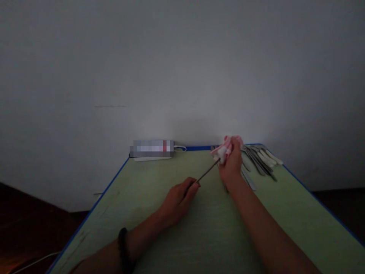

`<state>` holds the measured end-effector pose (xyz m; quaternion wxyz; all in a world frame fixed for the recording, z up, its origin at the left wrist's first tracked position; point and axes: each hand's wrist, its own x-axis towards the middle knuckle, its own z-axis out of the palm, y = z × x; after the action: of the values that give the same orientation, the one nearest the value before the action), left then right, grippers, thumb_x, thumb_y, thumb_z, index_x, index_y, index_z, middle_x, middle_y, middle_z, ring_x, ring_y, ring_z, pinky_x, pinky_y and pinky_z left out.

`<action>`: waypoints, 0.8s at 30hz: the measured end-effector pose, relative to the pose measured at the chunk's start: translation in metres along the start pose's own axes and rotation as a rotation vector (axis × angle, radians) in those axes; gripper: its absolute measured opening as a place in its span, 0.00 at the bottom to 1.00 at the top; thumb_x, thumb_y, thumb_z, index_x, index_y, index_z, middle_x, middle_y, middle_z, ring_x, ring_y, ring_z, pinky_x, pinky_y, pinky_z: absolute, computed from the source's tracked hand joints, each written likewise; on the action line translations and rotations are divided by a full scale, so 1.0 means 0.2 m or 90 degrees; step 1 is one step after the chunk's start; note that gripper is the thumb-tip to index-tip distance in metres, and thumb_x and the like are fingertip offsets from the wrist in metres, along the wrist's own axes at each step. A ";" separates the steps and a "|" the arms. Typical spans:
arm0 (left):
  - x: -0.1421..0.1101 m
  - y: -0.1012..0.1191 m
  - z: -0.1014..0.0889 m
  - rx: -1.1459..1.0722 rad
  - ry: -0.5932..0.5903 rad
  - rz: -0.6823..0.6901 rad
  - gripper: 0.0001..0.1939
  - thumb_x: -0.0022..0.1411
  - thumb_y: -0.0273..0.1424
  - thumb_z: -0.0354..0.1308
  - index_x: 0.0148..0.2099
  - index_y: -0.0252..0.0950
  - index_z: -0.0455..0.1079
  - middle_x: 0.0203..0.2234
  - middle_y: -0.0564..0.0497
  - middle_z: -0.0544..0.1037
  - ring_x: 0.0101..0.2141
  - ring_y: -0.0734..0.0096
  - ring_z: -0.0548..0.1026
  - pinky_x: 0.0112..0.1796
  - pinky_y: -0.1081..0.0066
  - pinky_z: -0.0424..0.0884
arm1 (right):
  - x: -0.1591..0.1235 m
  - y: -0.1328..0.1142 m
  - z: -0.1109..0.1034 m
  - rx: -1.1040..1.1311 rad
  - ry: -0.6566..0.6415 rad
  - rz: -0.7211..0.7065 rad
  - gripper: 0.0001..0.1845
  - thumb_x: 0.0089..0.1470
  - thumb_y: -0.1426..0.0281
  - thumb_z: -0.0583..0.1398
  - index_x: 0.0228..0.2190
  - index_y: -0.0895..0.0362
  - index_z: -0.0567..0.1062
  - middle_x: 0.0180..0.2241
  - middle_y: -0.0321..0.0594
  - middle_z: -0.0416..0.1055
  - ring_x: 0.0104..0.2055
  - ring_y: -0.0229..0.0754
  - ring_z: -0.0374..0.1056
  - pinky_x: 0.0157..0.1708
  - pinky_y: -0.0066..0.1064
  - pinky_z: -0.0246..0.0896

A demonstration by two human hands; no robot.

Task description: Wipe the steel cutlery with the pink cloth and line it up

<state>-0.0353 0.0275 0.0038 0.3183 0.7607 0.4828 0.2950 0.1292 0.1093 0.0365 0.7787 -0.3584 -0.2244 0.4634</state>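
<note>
My left hand (181,199) is closed around one end of a thin metal piece of cutlery (208,172), which slants up and to the right above the table. A pink and white cloth (222,150) is bunched in my right hand (232,163), wrapped over the far end of this piece. Whether that end is a spoon, fork or knife is hidden by the cloth. Beyond and beside my right hand lie several metal utensils (248,179), partly covered by the hand. Farther right is a pile of metal cutlery (258,161), with white-handled pieces (269,156) among it.
The pale green table (171,243) has a blue edge and stands against a grey wall (182,68). At the back left sits a blurred-out box-like object (152,149) with a white cable (180,147) at its right end.
</note>
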 end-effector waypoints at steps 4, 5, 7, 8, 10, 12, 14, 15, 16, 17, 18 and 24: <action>0.01 -0.01 -0.01 -0.039 -0.047 -0.009 0.19 0.67 0.39 0.39 0.43 0.35 0.68 0.24 0.55 0.69 0.27 0.72 0.67 0.29 0.74 0.62 | 0.03 -0.12 0.00 0.136 0.010 -0.010 0.14 0.46 0.57 0.56 0.29 0.54 0.66 0.17 0.24 0.60 0.13 0.28 0.54 0.15 0.22 0.55; 0.01 -0.02 -0.01 -0.040 -0.072 -0.017 0.20 0.67 0.39 0.39 0.40 0.35 0.69 0.21 0.56 0.66 0.24 0.73 0.65 0.27 0.75 0.60 | 0.03 -0.13 0.01 0.139 0.005 -0.008 0.15 0.46 0.55 0.56 0.29 0.54 0.66 0.16 0.24 0.59 0.12 0.29 0.53 0.15 0.22 0.56; 0.01 -0.04 -0.01 -0.037 -0.102 -0.018 0.22 0.67 0.40 0.38 0.32 0.35 0.67 0.18 0.58 0.62 0.21 0.75 0.62 0.25 0.75 0.58 | 0.00 -0.13 0.03 0.129 -0.002 -0.004 0.18 0.47 0.53 0.55 0.30 0.55 0.67 0.14 0.24 0.57 0.12 0.29 0.54 0.15 0.22 0.56; 0.01 -0.04 -0.01 -0.034 -0.100 -0.015 0.22 0.67 0.41 0.38 0.29 0.35 0.65 0.18 0.58 0.62 0.21 0.75 0.61 0.25 0.76 0.58 | -0.02 -0.11 0.05 0.115 -0.002 -0.001 0.20 0.47 0.51 0.55 0.30 0.55 0.68 0.14 0.24 0.57 0.13 0.30 0.55 0.15 0.22 0.56; 0.01 -0.05 0.00 -0.023 -0.076 -0.014 0.22 0.67 0.41 0.37 0.26 0.36 0.61 0.17 0.58 0.62 0.20 0.76 0.61 0.25 0.75 0.57 | -0.06 -0.05 0.07 0.057 0.004 0.013 0.23 0.47 0.48 0.54 0.29 0.56 0.68 0.13 0.25 0.57 0.13 0.31 0.56 0.14 0.23 0.54; 0.01 -0.06 0.01 -0.010 -0.050 -0.023 0.22 0.67 0.41 0.37 0.25 0.37 0.59 0.17 0.58 0.61 0.20 0.75 0.60 0.24 0.75 0.56 | -0.12 0.04 0.09 -0.044 0.005 0.034 0.26 0.47 0.44 0.52 0.24 0.56 0.66 0.13 0.27 0.58 0.13 0.31 0.56 0.13 0.23 0.52; 0.02 -0.05 0.01 -0.009 -0.025 -0.040 0.23 0.66 0.41 0.36 0.24 0.37 0.58 0.16 0.57 0.60 0.20 0.74 0.59 0.24 0.74 0.56 | -0.19 0.14 0.09 -0.164 -0.026 0.067 0.28 0.48 0.43 0.50 0.18 0.55 0.62 0.12 0.29 0.57 0.13 0.32 0.56 0.13 0.24 0.51; 0.02 -0.05 0.01 -0.013 -0.012 -0.051 0.23 0.66 0.41 0.35 0.23 0.37 0.58 0.16 0.57 0.60 0.20 0.74 0.59 0.23 0.74 0.55 | -0.23 0.18 0.08 -0.205 -0.042 0.080 0.29 0.48 0.43 0.50 0.16 0.55 0.60 0.11 0.29 0.57 0.13 0.31 0.55 0.13 0.24 0.51; 0.03 -0.05 0.01 -0.018 0.001 -0.064 0.24 0.66 0.42 0.35 0.23 0.37 0.58 0.16 0.56 0.61 0.20 0.74 0.59 0.23 0.74 0.55 | -0.27 0.22 0.08 -0.234 -0.054 0.090 0.29 0.48 0.43 0.50 0.15 0.55 0.59 0.11 0.29 0.55 0.13 0.31 0.54 0.13 0.24 0.49; 0.04 -0.05 0.01 -0.022 0.015 -0.076 0.24 0.66 0.42 0.34 0.23 0.37 0.58 0.16 0.56 0.61 0.19 0.74 0.59 0.22 0.74 0.55 | -0.31 0.26 0.07 -0.252 -0.065 0.092 0.29 0.48 0.44 0.51 0.15 0.55 0.58 0.11 0.29 0.55 0.13 0.31 0.54 0.13 0.24 0.49; 0.04 -0.06 0.01 -0.024 0.027 -0.086 0.24 0.65 0.42 0.34 0.22 0.37 0.58 0.16 0.55 0.62 0.19 0.73 0.59 0.22 0.73 0.54 | -0.34 0.28 0.07 -0.261 -0.075 0.091 0.28 0.48 0.44 0.51 0.15 0.55 0.58 0.11 0.29 0.55 0.14 0.31 0.53 0.13 0.24 0.48; 0.04 -0.06 0.01 -0.040 0.028 -0.082 0.24 0.65 0.43 0.34 0.21 0.38 0.55 0.15 0.57 0.60 0.19 0.74 0.59 0.22 0.74 0.55 | -0.29 0.24 0.07 -0.276 -0.080 0.082 0.28 0.47 0.45 0.52 0.17 0.56 0.61 0.13 0.31 0.57 0.15 0.31 0.54 0.13 0.24 0.46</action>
<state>-0.0378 0.0394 -0.0053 0.3497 0.7109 0.5282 0.3055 0.0643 0.0776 0.0077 0.6369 -0.5013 -0.3434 0.4745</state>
